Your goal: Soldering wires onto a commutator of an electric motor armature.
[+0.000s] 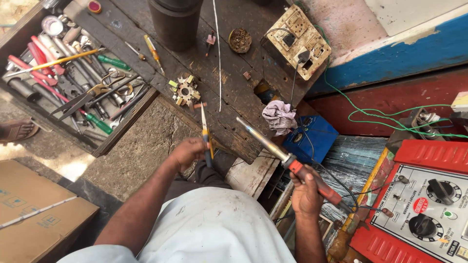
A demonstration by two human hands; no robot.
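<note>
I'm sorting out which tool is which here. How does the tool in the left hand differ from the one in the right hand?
The pliers in the left hand are short and thin, with blue and yellow grips, pointing straight up the picture. The soldering iron in the right hand is longer and thicker, with a red handle and a metal barrel slanting up-left. Both point toward the wooden bench.

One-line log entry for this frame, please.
left hand: holds pliers | right hand: holds soldering iron | bench: small toothed metal part | tool tray at left
</note>
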